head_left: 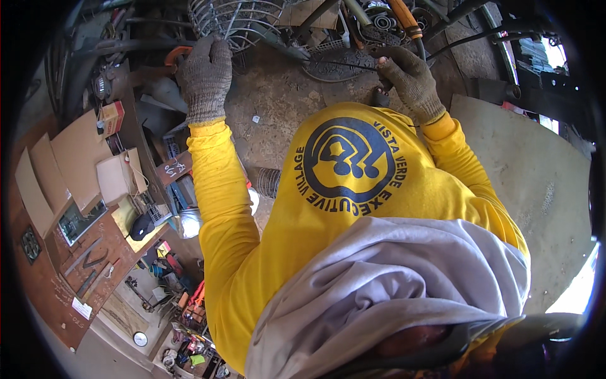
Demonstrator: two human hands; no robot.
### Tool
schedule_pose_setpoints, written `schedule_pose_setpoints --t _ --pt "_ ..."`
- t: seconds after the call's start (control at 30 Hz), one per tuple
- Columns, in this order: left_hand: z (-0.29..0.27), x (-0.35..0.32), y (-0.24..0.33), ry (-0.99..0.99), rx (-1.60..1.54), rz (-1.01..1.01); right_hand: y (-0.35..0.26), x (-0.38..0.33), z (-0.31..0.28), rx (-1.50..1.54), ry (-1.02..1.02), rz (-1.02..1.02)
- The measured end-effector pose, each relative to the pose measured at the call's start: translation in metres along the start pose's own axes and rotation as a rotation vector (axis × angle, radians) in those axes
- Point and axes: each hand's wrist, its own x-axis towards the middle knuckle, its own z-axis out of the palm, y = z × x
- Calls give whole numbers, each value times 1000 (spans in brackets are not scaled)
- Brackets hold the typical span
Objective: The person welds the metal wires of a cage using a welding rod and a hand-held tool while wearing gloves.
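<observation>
My left hand, in a grey-brown knit glove, reaches to the top of the view. Its fingers are closed at the lower edge of a round wire cage made of curved metal rods. Beside this glove an orange curved piece shows partly. My right hand, gloved likewise with a bare fingertip showing, is closed in a pinch. From its fingers a thin dark rod runs left toward the metal parts under the cage. The rod's far tip is hard to make out.
Brown floor lies between my hands, with a coil spring near my left sleeve. An orange-handled tool and metal bars crowd the top. Cardboard boxes and a brown workbench are left; a large grey panel leans right.
</observation>
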Motion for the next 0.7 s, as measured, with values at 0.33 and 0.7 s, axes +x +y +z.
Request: schedule_pose_setpoints --t 0.33,0.7 --pt "6 6 0 84 28 68 -28 15 -55 166 662 -351" --pt "8 4 5 58 -105 29 -18 58 -197 -320 1324 -383"
